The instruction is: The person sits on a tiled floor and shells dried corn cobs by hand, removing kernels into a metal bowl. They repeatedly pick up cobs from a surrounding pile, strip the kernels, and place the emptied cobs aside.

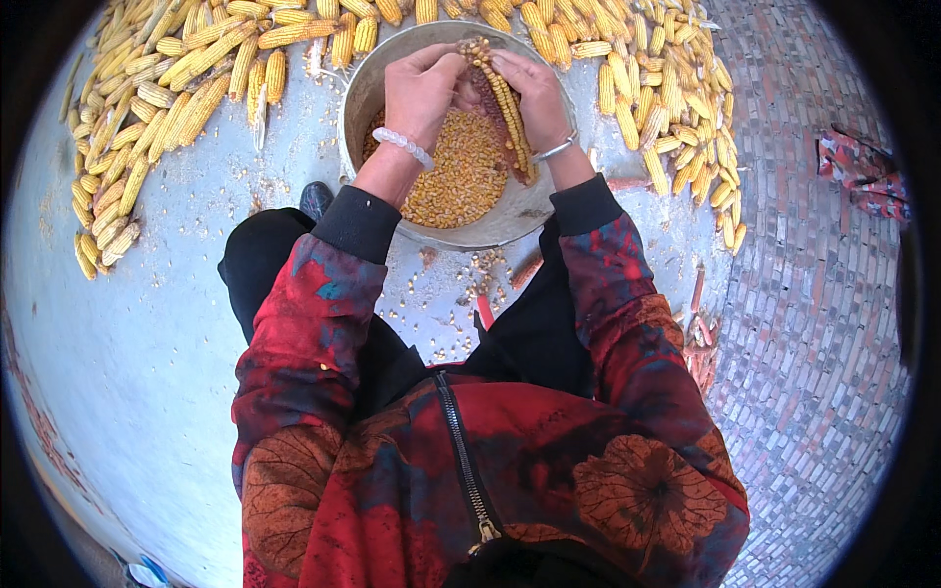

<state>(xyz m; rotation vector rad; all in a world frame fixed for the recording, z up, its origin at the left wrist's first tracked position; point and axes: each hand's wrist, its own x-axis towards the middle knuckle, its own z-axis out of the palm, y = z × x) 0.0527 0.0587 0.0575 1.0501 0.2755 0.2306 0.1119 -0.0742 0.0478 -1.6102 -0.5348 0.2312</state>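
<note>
A partly shelled corn cob (pixel 507 110) is between my two hands, above a round metal basin (pixel 470 239). Rows of yellow kernels remain along one side, and bare reddish cob shows beside them. My left hand (pixel 425 90), with a pale bead bracelet at the wrist, has its fingers at the cob's upper end. My right hand (pixel 535 95), with a silver bangle, is closed around the cob's right side. Loose yellow kernels (pixel 459 176) cover the basin's bottom.
Piles of unshelled corn cobs (pixel 198 88) lie left, behind and right (pixel 662 95) of the basin on a concrete floor (pixel 184 309). Stripped red cobs (pixel 702 345) lie at the right, near brick paving (pixel 801 294). A patterned cloth (pixel 864 173) rests farther right. Kernels are scattered between my legs.
</note>
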